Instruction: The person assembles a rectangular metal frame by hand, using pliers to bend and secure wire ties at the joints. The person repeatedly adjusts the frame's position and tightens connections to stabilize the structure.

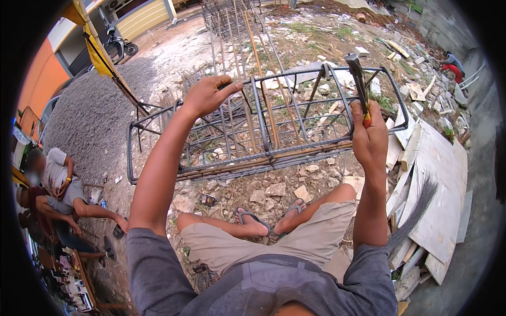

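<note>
Rebar cage (260, 116) set above rubble (258, 196), before the bent knees (345, 194), presumably for easy reach. Left hand (207, 97) folded over its far edge, probably for steadiness; right hand (370, 138), well apart, clamped round a pincer-like tool (359, 78) near the far-right corner. Wire bundle (412, 224) along the left edge of the white panel (440, 195).

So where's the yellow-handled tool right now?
In the head view, the yellow-handled tool is in the right hand, by the rebar cage's right end.
</note>
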Available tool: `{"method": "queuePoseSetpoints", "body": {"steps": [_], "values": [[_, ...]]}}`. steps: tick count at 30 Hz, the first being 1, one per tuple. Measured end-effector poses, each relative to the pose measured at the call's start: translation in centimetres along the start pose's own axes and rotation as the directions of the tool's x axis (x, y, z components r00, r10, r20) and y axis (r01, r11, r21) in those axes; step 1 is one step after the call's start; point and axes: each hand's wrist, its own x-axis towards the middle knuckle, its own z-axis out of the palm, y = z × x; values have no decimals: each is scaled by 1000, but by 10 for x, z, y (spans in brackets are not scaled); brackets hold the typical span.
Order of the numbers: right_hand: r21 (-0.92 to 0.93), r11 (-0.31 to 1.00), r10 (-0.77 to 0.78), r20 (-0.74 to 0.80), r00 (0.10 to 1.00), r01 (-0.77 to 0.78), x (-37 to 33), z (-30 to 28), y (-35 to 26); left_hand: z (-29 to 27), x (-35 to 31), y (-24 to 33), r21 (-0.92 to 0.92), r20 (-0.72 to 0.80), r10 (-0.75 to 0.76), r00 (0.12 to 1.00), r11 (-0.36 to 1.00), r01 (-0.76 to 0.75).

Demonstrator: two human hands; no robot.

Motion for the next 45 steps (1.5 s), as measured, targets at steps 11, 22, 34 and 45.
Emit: {"method": "queuePoseSetpoints", "body": {"steps": [11,22,34,45], "values": [[-374,841,-442,-62,895,390,62,82,18,37,-68,50,194,-203,115,972,978,-75],[-395,851,-411,-96,906,345,141,150,34,64,3,-6,385,-339,183,923,922,-41],[-410,855,-385,-90,918,318,176,175,48,72,43,-14,385,-362,146,921,923,5],[-223,881,-451,-128,883,418,170,161,57,63,36,-15,253,-506,284,814,951,-175]]}}
